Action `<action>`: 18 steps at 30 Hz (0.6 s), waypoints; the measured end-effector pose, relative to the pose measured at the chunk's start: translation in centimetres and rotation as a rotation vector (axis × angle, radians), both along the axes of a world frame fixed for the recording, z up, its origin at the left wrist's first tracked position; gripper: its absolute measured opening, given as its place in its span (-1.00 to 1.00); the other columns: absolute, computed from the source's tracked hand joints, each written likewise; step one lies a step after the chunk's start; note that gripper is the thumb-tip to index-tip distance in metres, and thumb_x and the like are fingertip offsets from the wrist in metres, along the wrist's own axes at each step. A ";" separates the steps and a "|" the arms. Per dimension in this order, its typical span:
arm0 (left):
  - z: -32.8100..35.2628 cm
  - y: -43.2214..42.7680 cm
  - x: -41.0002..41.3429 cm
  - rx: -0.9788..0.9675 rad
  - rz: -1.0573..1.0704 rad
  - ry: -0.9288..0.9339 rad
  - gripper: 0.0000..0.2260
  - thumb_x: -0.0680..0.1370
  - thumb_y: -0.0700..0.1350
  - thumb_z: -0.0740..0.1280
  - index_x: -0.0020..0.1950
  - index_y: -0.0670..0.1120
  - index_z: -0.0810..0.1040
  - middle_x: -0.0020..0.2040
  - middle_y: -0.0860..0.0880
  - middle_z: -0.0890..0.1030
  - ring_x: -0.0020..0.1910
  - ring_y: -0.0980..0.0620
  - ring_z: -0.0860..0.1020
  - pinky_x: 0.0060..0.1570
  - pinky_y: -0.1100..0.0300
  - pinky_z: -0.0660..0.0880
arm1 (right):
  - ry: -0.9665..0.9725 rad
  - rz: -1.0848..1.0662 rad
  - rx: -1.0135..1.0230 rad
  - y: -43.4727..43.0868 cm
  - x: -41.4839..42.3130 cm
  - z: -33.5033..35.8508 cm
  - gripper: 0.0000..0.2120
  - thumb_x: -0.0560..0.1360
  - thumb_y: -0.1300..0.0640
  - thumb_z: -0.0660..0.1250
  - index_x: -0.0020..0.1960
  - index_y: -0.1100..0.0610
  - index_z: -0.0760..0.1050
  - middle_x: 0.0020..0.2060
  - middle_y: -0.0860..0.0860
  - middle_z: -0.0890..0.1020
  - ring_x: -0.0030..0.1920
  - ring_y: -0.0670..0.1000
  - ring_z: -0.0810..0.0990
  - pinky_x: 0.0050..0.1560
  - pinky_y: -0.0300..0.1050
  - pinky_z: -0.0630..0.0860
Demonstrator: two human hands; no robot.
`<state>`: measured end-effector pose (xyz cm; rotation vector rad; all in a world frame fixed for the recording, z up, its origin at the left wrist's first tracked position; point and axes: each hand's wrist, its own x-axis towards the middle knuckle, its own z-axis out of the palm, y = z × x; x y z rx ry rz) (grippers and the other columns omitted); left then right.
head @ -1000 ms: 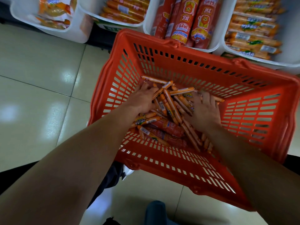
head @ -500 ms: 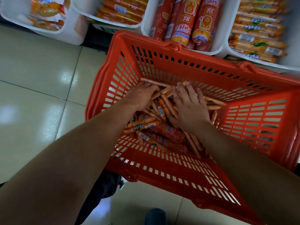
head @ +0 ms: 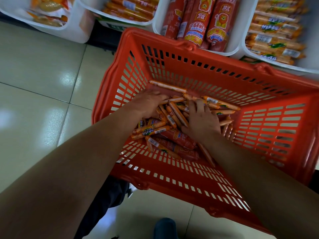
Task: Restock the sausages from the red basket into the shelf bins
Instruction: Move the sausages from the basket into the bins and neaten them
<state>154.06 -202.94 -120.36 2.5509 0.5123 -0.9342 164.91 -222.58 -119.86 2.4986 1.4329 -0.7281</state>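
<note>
inside the red basket (head: 276, 135), the right hand (head: 202, 119) had been drawn in beside the left hand (head: 147, 105) over the sausages (head: 172, 116). right was laid flat, spread; left was curled into the pile, grip not discernible. none yet lifted toward the shelf bins (head: 239, 31).

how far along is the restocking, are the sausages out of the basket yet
Done: the shelf bins already hold sausages, though which came from this basket can't be told. In hand: both hands are down in the red basket; the left hand curls into the thin sausages, the right hand lies spread on them. Nothing is lifted yet. Left: the whole pile, including the thick red sausages.
</note>
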 end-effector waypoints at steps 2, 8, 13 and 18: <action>-0.3 0.0 -0.1 0.016 -0.014 0.000 -0.22 0.44 0.15 0.49 0.57 0.13 0.19 0.55 0.00 0.27 0.53 -0.11 0.22 0.49 -0.04 0.16 | -0.005 0.027 -0.002 -0.5 0.2 -0.1 -0.06 0.42 -0.32 0.37 0.56 0.12 0.03 0.40 0.09 0.19 0.36 0.21 0.37 0.24 0.21 0.46; -0.1 -1.0 0.1 0.076 -0.008 -0.030 -0.27 0.53 0.18 0.37 0.60 0.18 0.06 0.57 -0.02 0.23 0.55 -0.11 0.17 0.49 -0.07 0.07 | 0.097 -0.220 -0.057 -1.4 2.1 -0.6 0.17 0.31 -0.45 0.39 0.61 -0.02 -0.21 0.51 0.04 0.08 0.49 0.19 0.13 0.34 0.31 0.32; -0.8 -3.1 1.5 -0.037 0.142 -0.084 -0.30 0.53 0.13 0.41 0.57 0.24 0.11 0.55 0.01 0.27 0.51 -0.13 0.24 0.40 -0.17 0.27 | -0.014 -0.194 -0.070 -2.2 5.0 0.1 -0.10 0.42 -0.29 0.40 0.59 -0.02 0.05 0.41 0.09 0.28 0.40 0.21 0.30 0.33 0.25 0.36; -1.0 -2.1 1.3 -0.209 0.298 -0.188 -0.42 0.49 0.11 0.47 0.46 0.24 0.34 0.40 0.05 0.38 0.37 -0.06 0.39 0.27 -0.09 0.43 | 0.002 -0.192 -0.136 -1.8 5.0 0.6 0.00 0.35 -0.29 0.47 0.58 0.03 0.04 0.43 0.13 0.19 0.43 0.22 0.23 0.39 0.22 0.30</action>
